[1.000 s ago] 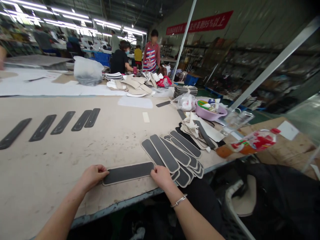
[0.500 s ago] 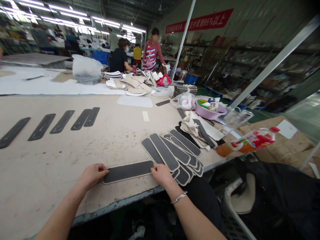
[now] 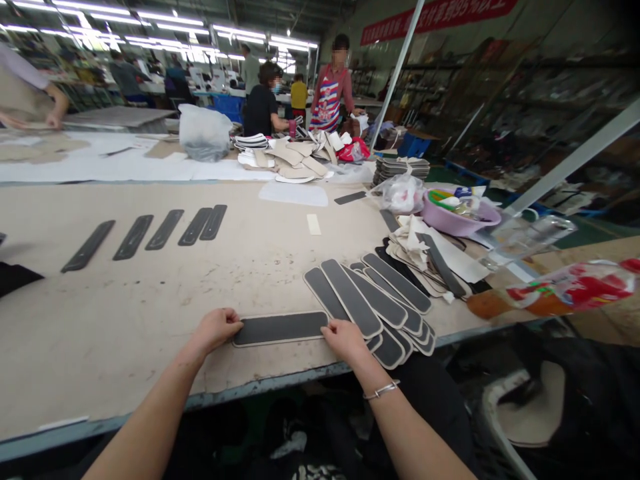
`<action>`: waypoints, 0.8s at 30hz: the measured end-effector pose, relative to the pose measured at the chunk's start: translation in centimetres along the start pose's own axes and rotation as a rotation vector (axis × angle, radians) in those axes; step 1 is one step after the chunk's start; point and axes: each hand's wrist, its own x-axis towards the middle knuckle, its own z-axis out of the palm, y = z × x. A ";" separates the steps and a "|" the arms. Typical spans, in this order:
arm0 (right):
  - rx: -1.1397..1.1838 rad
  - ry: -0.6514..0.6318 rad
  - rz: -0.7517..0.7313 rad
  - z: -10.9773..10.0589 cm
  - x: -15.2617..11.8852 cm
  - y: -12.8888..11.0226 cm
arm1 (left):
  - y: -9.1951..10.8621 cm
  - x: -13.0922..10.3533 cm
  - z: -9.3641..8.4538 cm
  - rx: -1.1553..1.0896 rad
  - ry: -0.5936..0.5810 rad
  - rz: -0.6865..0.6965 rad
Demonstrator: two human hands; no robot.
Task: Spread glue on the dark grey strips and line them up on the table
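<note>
Near the front edge of the desk (image 3: 150, 333), whose tan covering is specked with dark marks, lies a long strip (image 3: 280, 329) with rounded corners, its flat dark-grey face framed by a pale border. The left hand (image 3: 217, 330) has its grip pinched on the strip's left end, the right hand (image 3: 345, 340) likewise on the right end; fingers hide part of each. Just right along the front edge, similar strips are fanned in a pile (image 3: 351, 298), the lower ones mostly covered. Toward the desk's far left, dark pieces (image 3: 165, 230) lie slanted in a row. Near the right edge, a purple basin (image 3: 460, 223) holds jumbled items, hard to tell apart. A black shape (image 3: 17, 278) is cut off at left, unidentifiable.
</note>
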 end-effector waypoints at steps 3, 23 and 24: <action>-0.001 0.006 -0.008 0.2 0.0 0.1 | 0.0 0.0 0.0 -0.006 0.002 0.005; -0.090 0.046 0.016 -0.6 -0.8 -0.7 | 0.0 0.1 -0.5 0.016 -0.024 0.045; -0.105 0.059 0.020 -1.0 -1.1 -0.8 | 0.0 0.2 -0.6 0.020 -0.026 0.043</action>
